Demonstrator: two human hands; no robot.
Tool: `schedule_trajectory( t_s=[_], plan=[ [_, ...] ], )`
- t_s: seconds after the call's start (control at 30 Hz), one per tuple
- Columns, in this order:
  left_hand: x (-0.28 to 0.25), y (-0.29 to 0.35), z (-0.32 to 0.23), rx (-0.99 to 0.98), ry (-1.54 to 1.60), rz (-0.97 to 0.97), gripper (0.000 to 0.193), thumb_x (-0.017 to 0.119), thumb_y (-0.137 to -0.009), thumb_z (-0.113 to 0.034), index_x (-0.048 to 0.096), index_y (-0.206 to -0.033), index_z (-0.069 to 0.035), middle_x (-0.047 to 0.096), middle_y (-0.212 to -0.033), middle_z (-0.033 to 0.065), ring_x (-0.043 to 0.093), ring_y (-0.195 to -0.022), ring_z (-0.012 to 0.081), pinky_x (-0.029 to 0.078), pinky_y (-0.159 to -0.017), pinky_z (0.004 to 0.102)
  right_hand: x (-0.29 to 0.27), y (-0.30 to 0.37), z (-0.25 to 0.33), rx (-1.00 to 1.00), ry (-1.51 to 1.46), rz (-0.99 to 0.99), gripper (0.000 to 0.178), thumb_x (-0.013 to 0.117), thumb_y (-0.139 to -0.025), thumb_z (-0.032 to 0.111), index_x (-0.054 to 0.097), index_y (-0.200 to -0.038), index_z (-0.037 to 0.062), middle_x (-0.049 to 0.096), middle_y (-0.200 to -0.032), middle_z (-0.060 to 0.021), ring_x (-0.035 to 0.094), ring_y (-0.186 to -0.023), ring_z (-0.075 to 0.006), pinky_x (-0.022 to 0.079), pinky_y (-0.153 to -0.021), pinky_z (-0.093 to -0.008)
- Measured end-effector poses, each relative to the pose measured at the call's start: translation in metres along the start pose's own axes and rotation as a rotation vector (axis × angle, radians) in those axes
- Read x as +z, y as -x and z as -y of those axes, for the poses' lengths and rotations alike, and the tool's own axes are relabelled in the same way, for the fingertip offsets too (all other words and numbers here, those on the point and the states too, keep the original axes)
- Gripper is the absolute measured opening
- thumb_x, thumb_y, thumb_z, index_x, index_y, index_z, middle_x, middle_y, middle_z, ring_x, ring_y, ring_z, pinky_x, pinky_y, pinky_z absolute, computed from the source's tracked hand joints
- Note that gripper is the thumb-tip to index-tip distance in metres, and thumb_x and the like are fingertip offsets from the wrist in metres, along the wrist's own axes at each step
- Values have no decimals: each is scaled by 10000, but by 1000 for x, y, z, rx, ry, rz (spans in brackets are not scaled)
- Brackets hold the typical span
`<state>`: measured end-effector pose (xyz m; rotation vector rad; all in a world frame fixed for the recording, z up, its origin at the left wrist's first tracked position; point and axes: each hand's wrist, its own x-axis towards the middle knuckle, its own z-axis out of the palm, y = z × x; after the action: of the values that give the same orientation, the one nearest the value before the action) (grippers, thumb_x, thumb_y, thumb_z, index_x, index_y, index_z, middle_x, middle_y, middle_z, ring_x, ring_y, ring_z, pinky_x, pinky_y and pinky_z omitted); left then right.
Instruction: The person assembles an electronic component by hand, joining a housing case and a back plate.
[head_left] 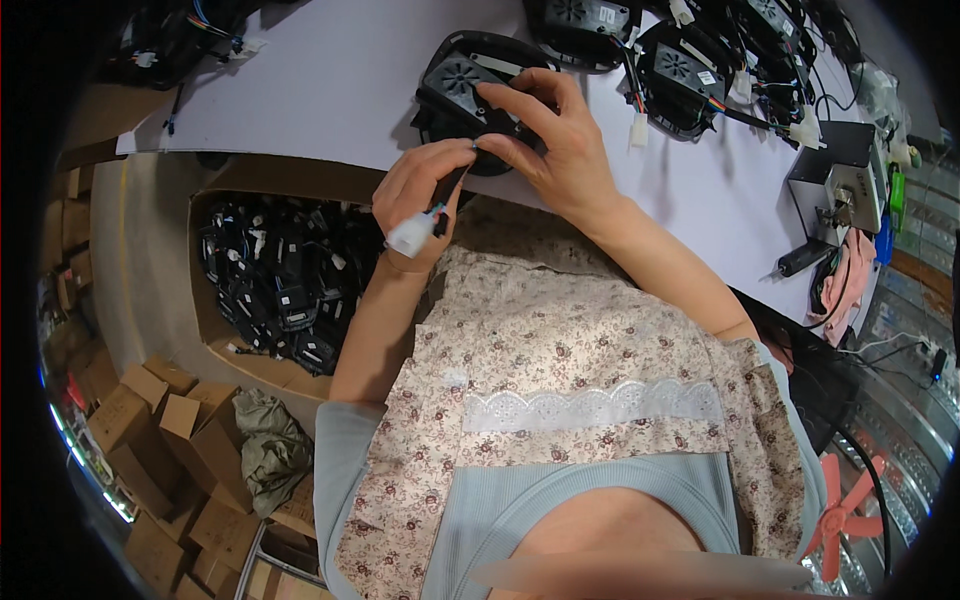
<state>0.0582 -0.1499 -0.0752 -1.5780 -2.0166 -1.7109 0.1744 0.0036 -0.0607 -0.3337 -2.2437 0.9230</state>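
A black plastic housing (447, 95) with a grey vented motor plate lies at the table's front edge. My right hand (565, 140) reaches over it from the right, its bent fingers on the grey plate and its thumb at the near edge. Against the near left side, my left hand (420, 185) is closed round a black cable, its fingertips meeting my right thumb at the housing. A white connector plug (410, 236) on coloured wires hangs below my left palm. The cable's run between the fingers is partly hidden.
More wired housings (680, 70) crowd the far right of the white table (330, 75). Below its left edge, a carton (205, 300) holds many black parts. A metal box device (845, 185) stands right, near a pink cloth (850, 275). Cartons (130, 425) are stacked lower left.
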Motion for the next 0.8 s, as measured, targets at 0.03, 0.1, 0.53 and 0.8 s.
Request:
schedule_trajectory(
  t_s=[0.03, 0.1, 0.53, 0.8],
  plan=[
    [-2, -2, -3, 38, -34, 9, 183, 751, -828, 57, 713, -991, -14, 748, -994, 120, 727, -905, 263, 570, -809, 341, 0, 1, 0, -16, 25, 7, 455, 847, -805, 212, 706, -1228, 123, 572, -1185, -143, 625, -977, -289, 545, -833, -372],
    [-2, -2, -1, 116, -96, 4, 197, 749, -822, 47, 711, -1002, -24, 744, -983, 105, 718, -911, 286, 570, -816, 368, -1, 2, 0, -29, 37, 23, 452, 845, -807, 200, 706, -1232, 131, 569, -1191, -142, 626, -976, -282, 546, -834, -371],
    [16, 4, -12, -356, 166, -242, 174, 804, -825, 23, 719, -973, -6, 739, -959, 81, 685, -878, 200, 532, -797, 310, 2, 3, 7, -87, 138, 65, 464, 810, -785, 114, 687, -1228, 176, 547, -1227, -145, 569, -1040, -318, 537, -836, -380],
    [6, -9, -36, -605, 219, -145, 169, 792, -861, 18, 718, -1013, 25, 735, -952, 53, 667, -847, 111, 540, -786, 264, -2, 1, 6, -109, 130, 89, 489, 765, -772, 116, 664, -1248, 172, 538, -1226, -161, 560, -1056, -338, 528, -862, -419]
  ],
)
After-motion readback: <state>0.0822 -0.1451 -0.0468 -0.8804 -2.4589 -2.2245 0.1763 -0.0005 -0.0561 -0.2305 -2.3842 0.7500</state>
